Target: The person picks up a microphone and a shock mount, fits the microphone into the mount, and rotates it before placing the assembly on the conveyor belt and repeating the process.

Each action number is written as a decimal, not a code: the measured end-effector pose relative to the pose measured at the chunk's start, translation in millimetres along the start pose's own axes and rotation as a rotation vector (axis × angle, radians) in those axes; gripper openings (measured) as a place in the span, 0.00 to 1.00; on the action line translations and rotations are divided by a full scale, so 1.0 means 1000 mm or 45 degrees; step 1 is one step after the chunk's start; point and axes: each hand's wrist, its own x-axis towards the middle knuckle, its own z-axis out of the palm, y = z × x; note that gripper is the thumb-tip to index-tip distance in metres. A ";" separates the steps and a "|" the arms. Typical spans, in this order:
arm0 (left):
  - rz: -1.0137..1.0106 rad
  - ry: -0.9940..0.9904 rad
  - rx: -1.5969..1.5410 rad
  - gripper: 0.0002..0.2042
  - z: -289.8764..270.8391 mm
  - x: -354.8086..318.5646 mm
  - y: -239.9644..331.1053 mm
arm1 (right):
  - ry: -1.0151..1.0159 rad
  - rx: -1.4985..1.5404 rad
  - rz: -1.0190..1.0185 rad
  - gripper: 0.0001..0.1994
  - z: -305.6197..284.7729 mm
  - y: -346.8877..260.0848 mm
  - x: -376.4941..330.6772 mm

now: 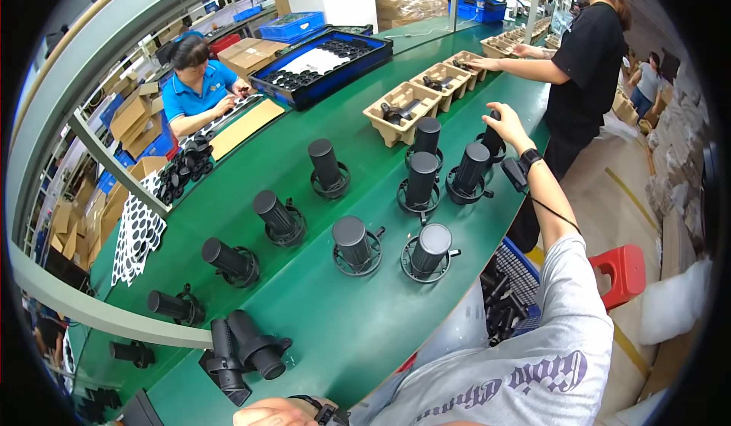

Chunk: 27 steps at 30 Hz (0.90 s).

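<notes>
At the bench's right edge my right hand point(509, 127), with a black band on its wrist, has its fingers closed around the top of a black cylindrical microphone point(494, 146) in a ring-shaped mount. Just left of it are more upright ones, among them one microphone point(470, 165) and another microphone point(421, 182). Nearer to me stand a microphone point(352, 245) and a microphone point(429, 252). My left hand point(274, 412) is at the bottom edge, mostly cut off, its fingers hidden. Beyond it, two black microphones point(255, 342) lean together on the bench.
A row of microphones point(327, 165) stands along the green bench point(335, 365). Moulded pulp trays point(397, 114) holding black parts are farther off. Co-workers stand at right and sit across. A blue basket point(525, 274) of black parts and a red stool point(620, 274) are beside me.
</notes>
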 end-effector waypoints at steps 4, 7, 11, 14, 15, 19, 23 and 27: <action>-0.086 -0.069 0.027 0.09 -0.017 -0.008 0.001 | -0.096 -0.144 0.020 0.27 -0.006 -0.002 0.007; -0.152 -0.053 0.042 0.08 -0.027 -0.014 -0.004 | 0.215 -0.384 -0.111 0.22 -0.015 -0.042 0.007; 0.006 0.051 0.087 0.05 -0.036 -0.025 -0.009 | -0.138 0.271 -0.274 0.18 -0.031 -0.201 0.018; 0.012 0.087 0.042 0.05 -0.036 -0.027 -0.016 | -0.446 0.247 -0.559 0.22 -0.003 -0.297 0.028; 0.005 0.081 0.062 0.05 -0.038 -0.027 -0.015 | -0.499 0.158 -0.635 0.23 0.013 -0.325 0.030; -0.064 -0.019 0.150 0.06 -0.047 -0.019 -0.008 | -0.762 -0.365 -0.878 0.36 0.108 -0.358 0.042; -0.082 0.176 0.221 0.06 -0.055 -0.020 0.000 | -0.888 -0.324 -0.776 0.36 0.161 -0.342 0.046; -0.036 0.453 0.181 0.09 -0.060 -0.024 0.001 | -0.583 -0.188 -1.030 0.19 0.184 -0.340 0.045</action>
